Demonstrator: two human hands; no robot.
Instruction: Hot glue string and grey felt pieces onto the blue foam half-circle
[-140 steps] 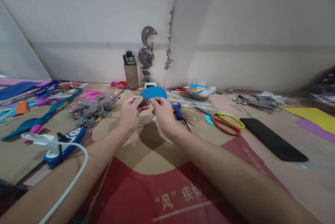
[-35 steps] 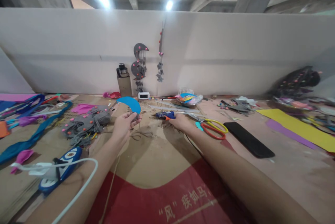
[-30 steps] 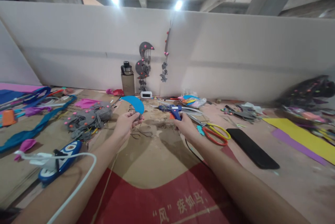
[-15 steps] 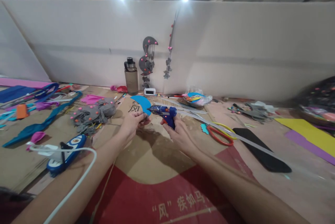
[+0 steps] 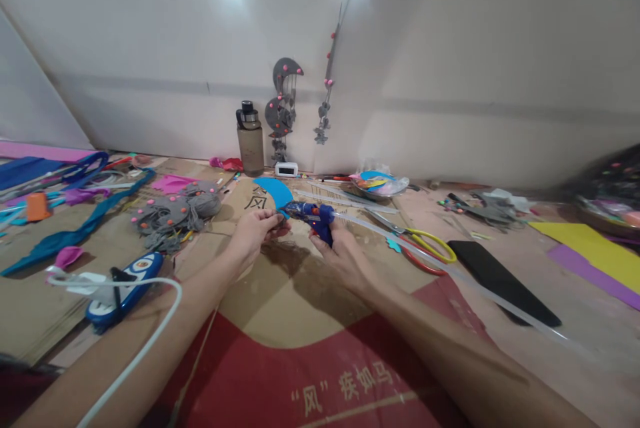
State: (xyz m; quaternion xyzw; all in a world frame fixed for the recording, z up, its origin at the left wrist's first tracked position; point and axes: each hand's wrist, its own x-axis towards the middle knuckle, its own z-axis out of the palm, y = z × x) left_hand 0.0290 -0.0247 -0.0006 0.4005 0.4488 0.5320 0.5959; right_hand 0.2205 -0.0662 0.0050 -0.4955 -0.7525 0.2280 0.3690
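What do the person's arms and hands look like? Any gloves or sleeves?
No gloves. The left hand and right hand are bare, with no rings or watch showing. The left arm and right arm are bare too, no sleeves in view.

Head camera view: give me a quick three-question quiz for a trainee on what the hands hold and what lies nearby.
1. True or false: the right hand grips the blue glue gun.
2. What does the left hand hold? A: a blue crescent. B: a pink balloon. C: a bottle.
3. Name the dark flat thing lying on the table just right of the scissors.
Key: 1 true; 2 A; 3 the black phone.
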